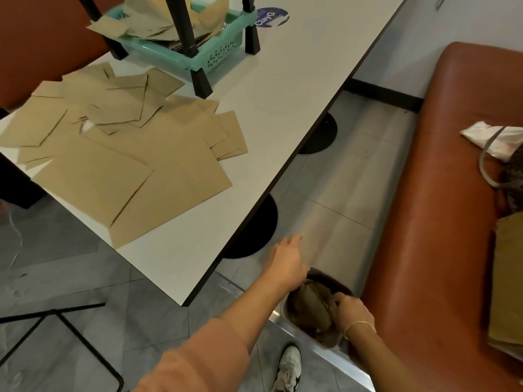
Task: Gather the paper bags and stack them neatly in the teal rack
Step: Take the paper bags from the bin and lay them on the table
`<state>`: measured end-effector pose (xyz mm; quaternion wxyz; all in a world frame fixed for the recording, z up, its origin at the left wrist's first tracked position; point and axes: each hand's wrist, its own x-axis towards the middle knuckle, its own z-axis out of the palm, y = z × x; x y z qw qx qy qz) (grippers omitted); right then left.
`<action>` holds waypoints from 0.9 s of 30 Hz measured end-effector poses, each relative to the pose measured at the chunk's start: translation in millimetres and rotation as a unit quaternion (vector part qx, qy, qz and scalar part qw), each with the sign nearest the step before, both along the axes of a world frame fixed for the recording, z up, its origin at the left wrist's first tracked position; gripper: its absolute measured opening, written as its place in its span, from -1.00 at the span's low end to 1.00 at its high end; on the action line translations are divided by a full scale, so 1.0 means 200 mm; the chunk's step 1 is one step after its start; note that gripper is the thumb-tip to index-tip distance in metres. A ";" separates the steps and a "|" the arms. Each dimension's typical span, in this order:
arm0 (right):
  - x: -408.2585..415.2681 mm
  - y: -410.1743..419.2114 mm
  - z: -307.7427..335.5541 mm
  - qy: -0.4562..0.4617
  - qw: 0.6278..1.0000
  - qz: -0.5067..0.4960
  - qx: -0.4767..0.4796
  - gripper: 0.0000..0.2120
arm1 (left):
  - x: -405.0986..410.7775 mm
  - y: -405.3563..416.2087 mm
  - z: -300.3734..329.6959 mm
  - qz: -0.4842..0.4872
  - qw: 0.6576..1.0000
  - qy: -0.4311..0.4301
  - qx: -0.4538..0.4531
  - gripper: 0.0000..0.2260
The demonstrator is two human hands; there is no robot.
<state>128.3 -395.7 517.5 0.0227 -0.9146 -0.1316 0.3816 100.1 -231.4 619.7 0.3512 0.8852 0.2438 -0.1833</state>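
Many flat brown paper bags (119, 154) lie scattered and overlapping on the left half of the white table (277, 89). The teal rack (198, 49), with black legs, stands at the table's far end and holds several loosely piled bags (158, 26). Down on the floor by the table's near corner is a dark open container (294, 312) with crumpled brown bags (308, 304) inside. My right hand (353, 309) is closed on those bags at the container's mouth. My left hand (287, 261) hovers over the container's far rim with its fingers apart, holding nothing.
An orange padded bench (441, 222) runs along the right with a tote bag (498, 142) and a brown paper bag (509, 281) on it. Black round table bases (254, 227) stand under the table. A black metal stool frame (70, 335) lies lower left. My shoe (288, 369) is beside the container.
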 end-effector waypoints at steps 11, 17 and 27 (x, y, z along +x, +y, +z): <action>0.34 0.47 0.77 -0.206 0.941 -0.123 0.240 -0.68 | 0.05 0.13 0.56 -0.013 0.978 -0.205 -0.048 -0.56; 0.31 0.87 1.16 -0.228 0.900 -0.089 0.361 -0.71 | 0.01 0.60 0.77 0.084 0.974 -0.193 0.084 -0.63; 0.02 1.45 1.15 -0.078 0.986 0.020 0.146 -0.18 | -0.30 1.18 0.68 0.206 0.954 0.107 0.187 -0.25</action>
